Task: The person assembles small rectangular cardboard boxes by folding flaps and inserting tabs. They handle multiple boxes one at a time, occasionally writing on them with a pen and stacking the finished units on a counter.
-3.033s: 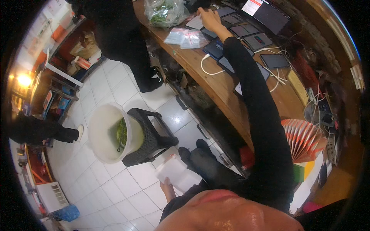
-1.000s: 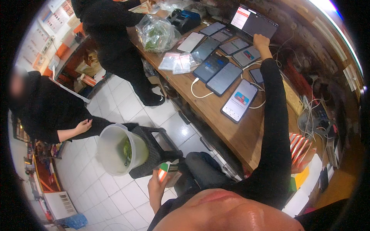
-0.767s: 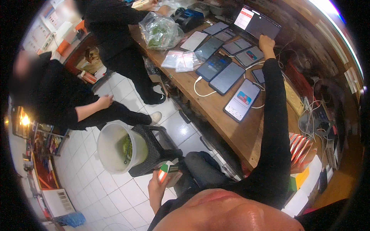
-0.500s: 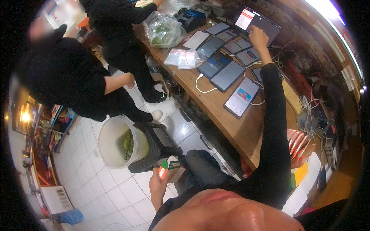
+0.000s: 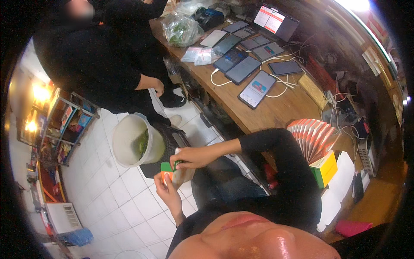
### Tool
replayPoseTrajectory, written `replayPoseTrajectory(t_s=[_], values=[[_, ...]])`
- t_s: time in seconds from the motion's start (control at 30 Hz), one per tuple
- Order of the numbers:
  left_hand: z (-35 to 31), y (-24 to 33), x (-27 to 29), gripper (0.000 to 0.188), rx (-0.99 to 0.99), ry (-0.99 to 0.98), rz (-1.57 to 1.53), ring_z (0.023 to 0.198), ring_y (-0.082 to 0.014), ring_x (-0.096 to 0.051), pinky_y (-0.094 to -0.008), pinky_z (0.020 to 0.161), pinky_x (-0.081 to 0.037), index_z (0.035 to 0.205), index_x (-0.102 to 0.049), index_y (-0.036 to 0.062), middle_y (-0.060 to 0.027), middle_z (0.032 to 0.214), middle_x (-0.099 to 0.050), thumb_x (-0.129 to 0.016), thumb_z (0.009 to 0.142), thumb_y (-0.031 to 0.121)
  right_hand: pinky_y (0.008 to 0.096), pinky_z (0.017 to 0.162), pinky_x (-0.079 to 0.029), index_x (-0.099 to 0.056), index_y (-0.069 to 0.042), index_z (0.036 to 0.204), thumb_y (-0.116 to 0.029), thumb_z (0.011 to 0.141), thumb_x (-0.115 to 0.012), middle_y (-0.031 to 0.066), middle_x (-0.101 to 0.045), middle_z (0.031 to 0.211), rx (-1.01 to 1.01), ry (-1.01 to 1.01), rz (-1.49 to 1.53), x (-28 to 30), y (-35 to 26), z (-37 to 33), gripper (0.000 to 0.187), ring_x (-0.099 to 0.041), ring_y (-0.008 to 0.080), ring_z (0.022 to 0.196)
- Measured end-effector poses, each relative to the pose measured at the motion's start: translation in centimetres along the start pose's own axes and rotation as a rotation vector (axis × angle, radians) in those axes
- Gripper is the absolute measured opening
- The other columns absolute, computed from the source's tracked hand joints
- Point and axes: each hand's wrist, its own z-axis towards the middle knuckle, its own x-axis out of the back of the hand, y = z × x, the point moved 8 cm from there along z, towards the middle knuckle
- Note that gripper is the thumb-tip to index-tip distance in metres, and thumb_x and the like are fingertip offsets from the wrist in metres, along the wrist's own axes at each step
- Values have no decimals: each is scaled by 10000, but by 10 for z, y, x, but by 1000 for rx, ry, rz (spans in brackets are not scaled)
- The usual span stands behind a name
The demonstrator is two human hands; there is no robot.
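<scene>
The white tiled floor [image 5: 103, 194] fills the left and the lower left of the frame. The wooden table [image 5: 280, 110] runs from the upper middle toward the right. In the upper left stands a co-worker in black [image 5: 90, 64], and another dark-clothed person [image 5: 133, 26] is close behind. Left of the centre, the pale bucket [image 5: 122, 142] is beside the dark stool [image 5: 148, 171]; something green is inside it, but I cannot tell what. On the table, the laptop [image 5: 276, 21] is open at the upper right, and the clear bag [image 5: 180, 30] lies near the upper edge. Several phones [image 5: 257, 89] lie between them. A striped orange and white fan [image 5: 310, 136] is at the right, just beside the yellow and green box [image 5: 325, 169].

The small box [image 5: 166, 167], green, orange and whitish, is left of the centre, above the lap and near the bucket. The left hand [image 5: 169, 196] has its fingers bent around the lower left end, nearly closed, with the carton between them. The right hand [image 5: 195, 157] reaches from the right, and its bent fingers touch the upper side by the green edge; whether they pinch it, I cannot tell.

In my judgement, the carton is light and could crease. So the left should support the body without strong squeezing, while the right presses gently near the edge, keeping the box away from the bucket.
</scene>
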Motion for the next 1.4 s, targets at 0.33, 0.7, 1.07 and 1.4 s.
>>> replayPoseTrajectory(t_s=[0.33,0.7,1.07,1.4], values=[[-15,-19,-4,387,46,7,-80,801,-92,-506,-247,766,-389,1329,-340,68,-48,852,-542,-484,972,108,314,685,-519,-626,-2,916,-214,852,-652,126,-684,803,-19,221,147,7,12,-11,223,-667,172,730],[22,-45,-42,241,-124,20,253,878,-230,-482,-345,831,-380,974,-501,-29,-107,917,-470,-349,981,158,349,739,-490,-598,-11,848,-168,812,-662,120,-662,802,79,494,141,30,40,-12,173,-653,285,764],[28,-60,-51,289,-23,0,-83,1086,-211,-421,-358,988,-298,1161,-339,31,-121,1116,-433,-391,989,258,400,755,-485,-515,16,948,-143,863,-591,152,-589,910,106,395,120,16,62,-1,196,-616,340,843],[38,-58,-56,197,-20,0,-49,843,-122,-440,-287,806,-356,918,-445,37,-58,891,-463,-351,1003,189,430,751,-486,-470,-1,948,-157,865,-570,156,-560,892,39,244,-31,-4,62,4,203,-595,355,879]])
